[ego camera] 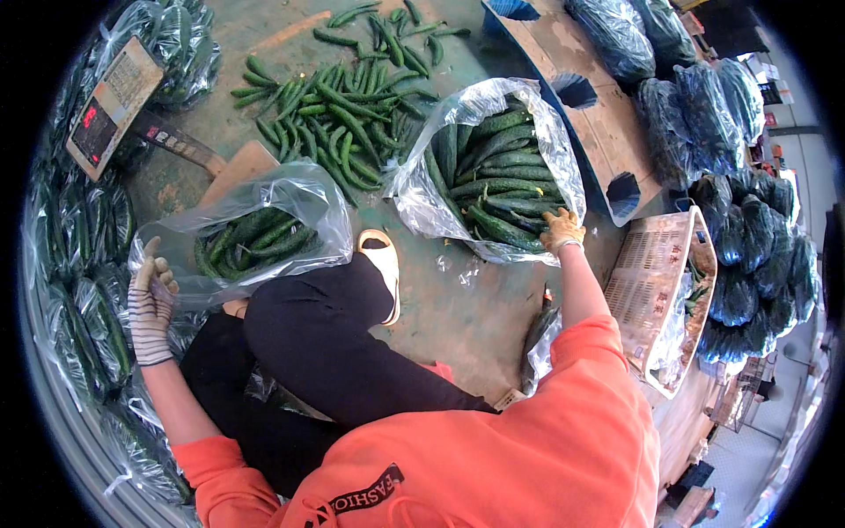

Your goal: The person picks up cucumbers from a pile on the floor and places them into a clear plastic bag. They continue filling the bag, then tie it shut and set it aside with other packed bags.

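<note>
My left hand, in a striped knit work glove, pinches the edge of a clear plastic bag. That bag lies open beside my knee with several dark green cucumbers inside, partly behind its film. My right hand, in a tan glove, reaches to the lower right rim of a larger open plastic bag. Its fingers rest on the ends of the cucumbers packed there; whether they grip one cannot be told. Loose cucumbers are heaped on the floor beyond both bags.
A digital scale display with lit red digits stands at left, its platform partly behind the clear bag. Bagged cucumbers line the left. At right are a blue-edged board with holes, a plastic crate and stacked filled bags.
</note>
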{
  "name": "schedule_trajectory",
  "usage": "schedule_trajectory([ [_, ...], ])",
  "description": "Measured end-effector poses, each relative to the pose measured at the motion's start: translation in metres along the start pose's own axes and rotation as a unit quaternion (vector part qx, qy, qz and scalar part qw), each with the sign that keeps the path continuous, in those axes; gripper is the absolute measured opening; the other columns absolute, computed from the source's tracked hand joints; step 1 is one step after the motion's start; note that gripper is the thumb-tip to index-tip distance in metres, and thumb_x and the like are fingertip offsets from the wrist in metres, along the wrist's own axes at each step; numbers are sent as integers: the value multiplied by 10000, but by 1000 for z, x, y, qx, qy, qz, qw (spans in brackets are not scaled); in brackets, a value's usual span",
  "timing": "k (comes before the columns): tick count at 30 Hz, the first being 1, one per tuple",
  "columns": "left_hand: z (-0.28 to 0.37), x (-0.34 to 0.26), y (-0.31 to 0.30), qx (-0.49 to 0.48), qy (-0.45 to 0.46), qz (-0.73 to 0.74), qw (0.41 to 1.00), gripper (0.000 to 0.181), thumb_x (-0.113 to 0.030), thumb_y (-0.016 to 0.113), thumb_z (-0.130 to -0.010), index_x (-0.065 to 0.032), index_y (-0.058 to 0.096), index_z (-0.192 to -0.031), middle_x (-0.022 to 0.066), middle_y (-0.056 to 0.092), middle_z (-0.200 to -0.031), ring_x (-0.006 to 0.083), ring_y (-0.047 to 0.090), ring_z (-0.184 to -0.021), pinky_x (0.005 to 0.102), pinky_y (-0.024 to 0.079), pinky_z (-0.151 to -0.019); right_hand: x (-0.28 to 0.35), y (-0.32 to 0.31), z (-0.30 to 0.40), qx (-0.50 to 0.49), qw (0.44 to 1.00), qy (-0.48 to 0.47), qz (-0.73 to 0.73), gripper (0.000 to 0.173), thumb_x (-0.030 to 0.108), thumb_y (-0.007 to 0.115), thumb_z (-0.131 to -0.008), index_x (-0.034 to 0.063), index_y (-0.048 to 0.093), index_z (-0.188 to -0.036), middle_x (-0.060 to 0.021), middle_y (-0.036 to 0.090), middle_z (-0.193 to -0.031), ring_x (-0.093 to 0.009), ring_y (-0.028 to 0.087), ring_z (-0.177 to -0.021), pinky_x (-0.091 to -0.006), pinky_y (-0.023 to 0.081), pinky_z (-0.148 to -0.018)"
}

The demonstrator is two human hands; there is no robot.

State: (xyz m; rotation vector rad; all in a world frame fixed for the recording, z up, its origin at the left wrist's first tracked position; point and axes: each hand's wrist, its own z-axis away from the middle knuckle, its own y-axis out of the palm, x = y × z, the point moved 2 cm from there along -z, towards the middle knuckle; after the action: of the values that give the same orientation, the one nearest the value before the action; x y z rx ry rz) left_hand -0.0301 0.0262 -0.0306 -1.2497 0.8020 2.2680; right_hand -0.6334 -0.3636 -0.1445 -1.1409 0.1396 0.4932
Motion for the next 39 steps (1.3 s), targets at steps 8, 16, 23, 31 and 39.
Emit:
schedule_trajectory([
  [8,-9,3,-1,-15,-20,-18,1000,534,-247,607,-872,-78,409,-1338,-59,499,-803,40,447,-641,194,376,-582,10,15,-1,-18,978,-128,-164,515,417,590,-812,161,466,-1241,-135,565,-1169,-301,505,-1140,-518,329,-984],
  [16,-6,2,9,-37,-22,-18,999,545,-241,612,-863,-74,399,-1337,-49,505,-793,30,439,-624,179,368,-558,66,11,33,-146,977,-113,-108,664,452,736,-665,127,488,-1187,-91,590,-1056,-261,569,-1030,-461,418,-920],
  [23,-7,0,-3,-19,-12,-29,999,539,-225,595,-873,-65,383,-1342,-45,483,-787,38,415,-614,185,340,-536,87,-1,15,-40,995,-61,-69,483,384,748,-678,116,550,-1027,-100,647,-968,-281,624,-949,-401,510,-790],
  [31,-2,1,-5,-20,-19,28,999,487,-203,611,-868,-73,438,-1305,-49,479,-762,45,401,-595,194,336,-540,56,-30,20,-56,965,-54,-250,596,388,743,-633,114,589,-1139,-187,643,-1016,-319,615,-976,-404,476,-838],
  [39,10,-4,-1,-14,11,26,1000,439,-228,626,-857,-61,488,-1239,-46,538,-775,47,469,-611,204,389,-535,0,-101,72,-44,345,-160,-924,438,275,574,-884,-15,504,-1205,-138,584,-1131,-262,548,-1059,-412,415,-966],
])
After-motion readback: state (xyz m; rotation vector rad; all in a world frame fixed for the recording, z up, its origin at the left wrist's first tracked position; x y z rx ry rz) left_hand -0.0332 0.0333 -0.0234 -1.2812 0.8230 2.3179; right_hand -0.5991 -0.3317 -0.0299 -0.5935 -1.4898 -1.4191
